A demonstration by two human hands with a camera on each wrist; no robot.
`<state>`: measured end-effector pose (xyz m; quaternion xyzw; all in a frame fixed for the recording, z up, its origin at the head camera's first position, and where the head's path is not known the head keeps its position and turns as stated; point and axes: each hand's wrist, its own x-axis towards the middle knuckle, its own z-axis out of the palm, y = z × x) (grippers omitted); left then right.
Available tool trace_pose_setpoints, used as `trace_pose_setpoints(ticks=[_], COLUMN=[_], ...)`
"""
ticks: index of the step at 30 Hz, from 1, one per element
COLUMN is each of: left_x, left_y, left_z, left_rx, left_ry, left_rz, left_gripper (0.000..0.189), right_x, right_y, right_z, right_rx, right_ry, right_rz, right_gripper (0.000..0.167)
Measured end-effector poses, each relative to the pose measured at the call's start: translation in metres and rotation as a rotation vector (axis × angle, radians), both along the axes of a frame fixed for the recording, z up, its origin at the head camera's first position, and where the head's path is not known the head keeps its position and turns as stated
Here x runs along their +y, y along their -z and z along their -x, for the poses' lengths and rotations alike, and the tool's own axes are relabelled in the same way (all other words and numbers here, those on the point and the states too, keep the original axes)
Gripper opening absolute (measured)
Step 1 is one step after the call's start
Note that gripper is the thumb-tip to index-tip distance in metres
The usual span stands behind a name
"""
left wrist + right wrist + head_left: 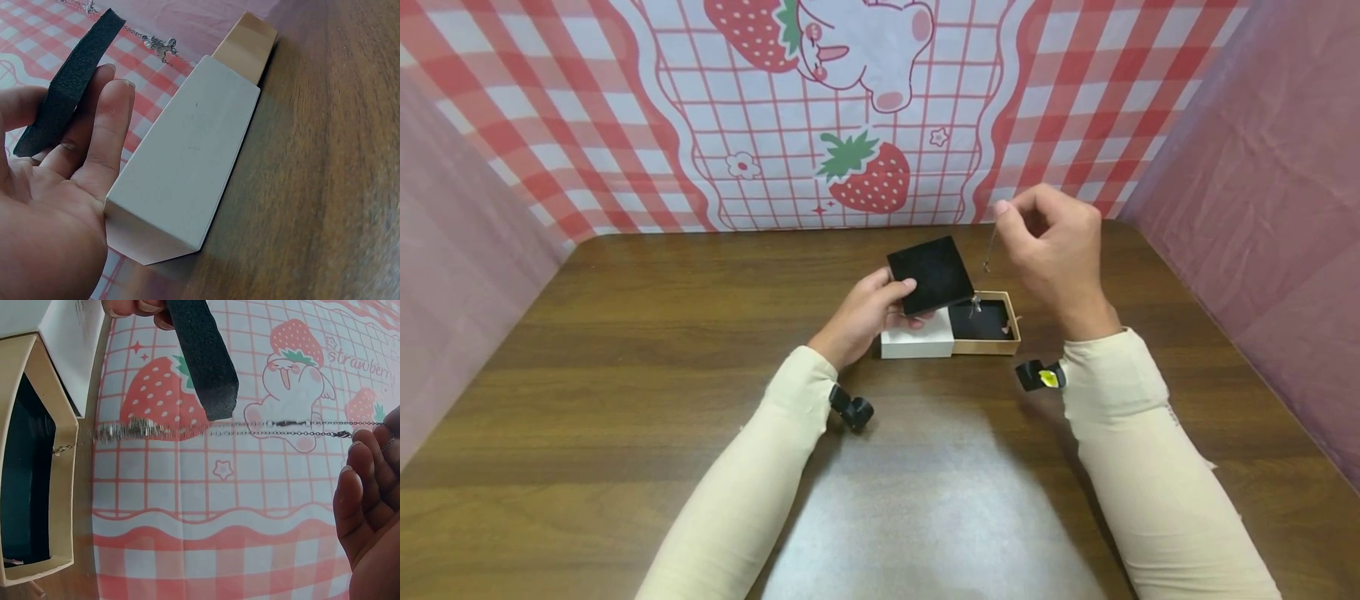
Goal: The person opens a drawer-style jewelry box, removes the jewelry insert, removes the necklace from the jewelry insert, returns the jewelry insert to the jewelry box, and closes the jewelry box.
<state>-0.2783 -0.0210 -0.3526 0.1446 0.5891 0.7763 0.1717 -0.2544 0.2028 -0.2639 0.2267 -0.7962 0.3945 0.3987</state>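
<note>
My left hand (868,312) holds a flat square black foam pad (932,275) between thumb and fingers, tilted above the box. In the left wrist view the foam pad (72,81) shows edge-on. My right hand (1060,258), raised at the right, pinches a thin silver chain (250,433) at its upper end. The chain hangs down, with a silver charm (161,47) low on it, over the pulled-out drawer (985,347). This tan drawer with a black inside sticks out of a white box sleeve (917,343). The charm is blurred in the right wrist view.
The box stands on a brown wooden table (625,375). A red-and-white strawberry cloth (737,192) hangs behind the table, with pink cloth (1247,250) at the sides. A small pinkish strip (1007,327) shows at the drawer's right end.
</note>
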Motion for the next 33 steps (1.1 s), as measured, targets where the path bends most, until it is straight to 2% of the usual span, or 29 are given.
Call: trace_pose_setpoints(ticks=[28,33], left_x=[0.001,0.001], left_y=[0.003,0.002], left_z=[0.002,0.002], left_rx=[0.014,0.008], left_ry=[-0.005,-0.012], left_rz=[0.015,0.019], left_gripper=[0.031,0.03], right_x=[0.02,0.021], right_y=[-0.003,-0.009], right_z=[0.008,0.005], right_rx=[-0.01,-0.018], right_ry=[0.127,0.131], right_rz=[0.096,0.118], right_gripper=[0.026,0.024])
